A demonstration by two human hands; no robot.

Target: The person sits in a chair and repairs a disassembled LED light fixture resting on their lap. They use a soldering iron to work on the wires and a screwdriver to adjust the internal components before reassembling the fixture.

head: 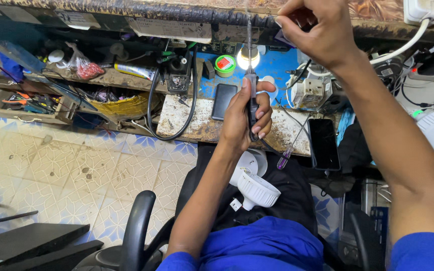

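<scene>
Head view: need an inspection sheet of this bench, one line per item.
Surface: worn, stained bench top, with a blue patch further back.
Job's things: dark-handled tool held upright above the lap; white lamp housing lying on the lap.
Clutter: two dark phones, green round tin, purple-handled screwdriver, bag of red parts.
Grippers: left hand wrapped around the tool handle; right hand raised, fingers pinched, what it holds too thin to tell.
Cables: black cable looping off the bench; white cable from a plug.
Surroundings: patterned floor tiles, chair armrest.
</scene>
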